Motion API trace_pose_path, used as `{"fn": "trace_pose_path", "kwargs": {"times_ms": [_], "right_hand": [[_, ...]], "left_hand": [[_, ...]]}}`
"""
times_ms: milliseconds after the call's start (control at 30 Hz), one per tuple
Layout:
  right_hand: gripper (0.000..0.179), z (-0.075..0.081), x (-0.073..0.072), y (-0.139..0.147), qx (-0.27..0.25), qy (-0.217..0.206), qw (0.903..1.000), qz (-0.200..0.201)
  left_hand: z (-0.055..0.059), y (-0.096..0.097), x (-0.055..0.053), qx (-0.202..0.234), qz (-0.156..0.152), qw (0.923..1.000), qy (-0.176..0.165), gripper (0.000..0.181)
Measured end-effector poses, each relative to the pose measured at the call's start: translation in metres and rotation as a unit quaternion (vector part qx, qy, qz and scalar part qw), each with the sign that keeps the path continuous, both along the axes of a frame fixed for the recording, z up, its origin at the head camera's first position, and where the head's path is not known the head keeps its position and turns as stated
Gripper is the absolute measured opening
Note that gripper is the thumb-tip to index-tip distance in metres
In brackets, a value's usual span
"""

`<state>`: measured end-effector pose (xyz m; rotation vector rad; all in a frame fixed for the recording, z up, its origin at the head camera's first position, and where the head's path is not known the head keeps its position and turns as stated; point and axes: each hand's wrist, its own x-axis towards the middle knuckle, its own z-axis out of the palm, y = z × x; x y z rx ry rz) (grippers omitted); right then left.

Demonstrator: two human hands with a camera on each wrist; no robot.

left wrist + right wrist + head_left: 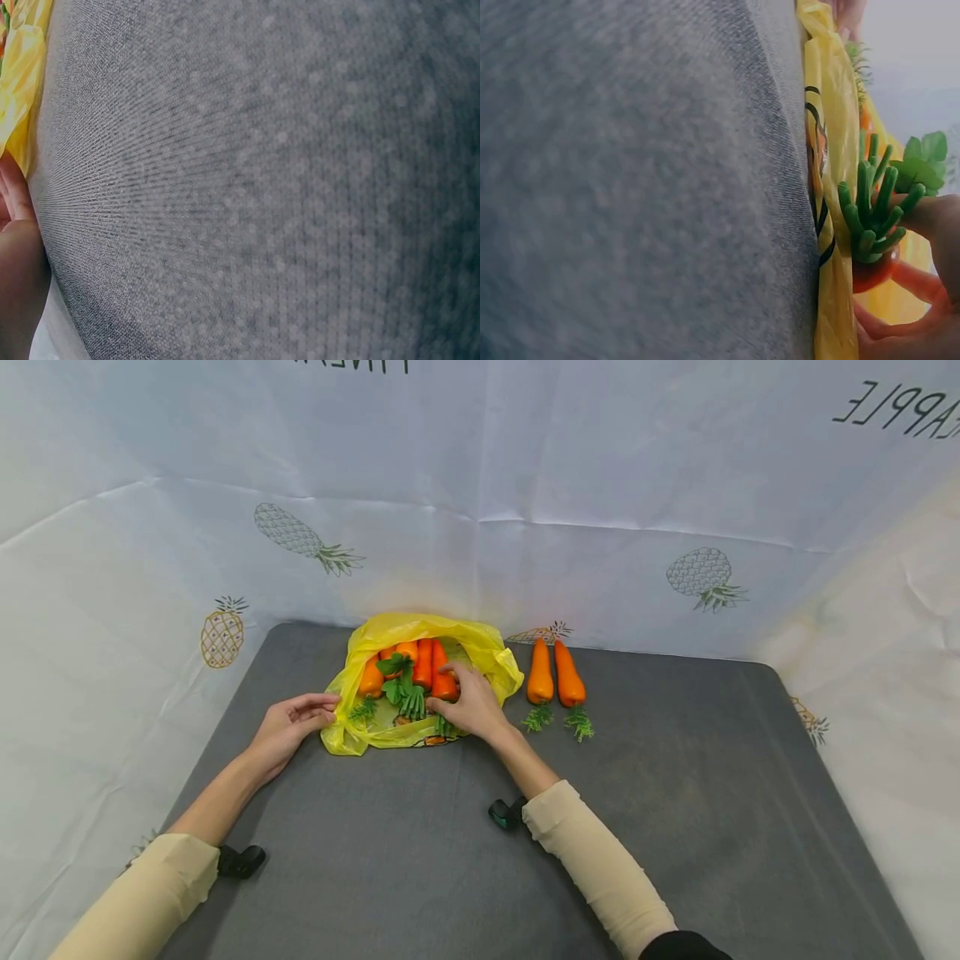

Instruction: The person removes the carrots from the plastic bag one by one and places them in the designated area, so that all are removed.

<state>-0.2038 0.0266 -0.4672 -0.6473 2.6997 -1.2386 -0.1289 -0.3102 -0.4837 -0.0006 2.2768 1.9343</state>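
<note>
A yellow plastic bag (pixel 365 732) lies with its mouth spread toward me, several orange and red-orange carrots (pixel 422 663) with green tops inside it. My left hand (pixel 288 727) holds the bag's left edge between thumb and fingers; in the left wrist view only part of that hand (pixel 16 247) shows beside the yellow plastic. Reaching into the mouth, my right hand (pixel 474 702) grips a red-orange carrot (pixel 442 682) near its top end. In the right wrist view, thumb and fingers lie around this carrot (pixel 871 276), below its short green stems (pixel 870 206).
Two orange carrots (pixel 540 677) with leafy green tops lie side by side just right of the bag. A grey cloth-covered table (pixel 660 793) spreads below, and a white curtain with pineapple prints (pixel 570 460) hangs behind and at both sides.
</note>
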Motion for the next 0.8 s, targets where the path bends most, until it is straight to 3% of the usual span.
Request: {"fn": "trace_pose_path", "kwargs": {"times_ms": [467, 800], "right_hand": [[0.053, -0.001, 0.004, 0.005, -0.018, -0.020, 0.9994, -0.021], [0.053, 0.012, 0.008, 0.015, -0.037, -0.025, 0.9989, -0.009]], "left_hand": [[-0.001, 0.001, 0.000, -0.006, -0.002, 1.0000, 0.002, 0.047], [0.001, 0.001, 0.001, -0.009, 0.004, 1.0000, -0.003, 0.048]]}}
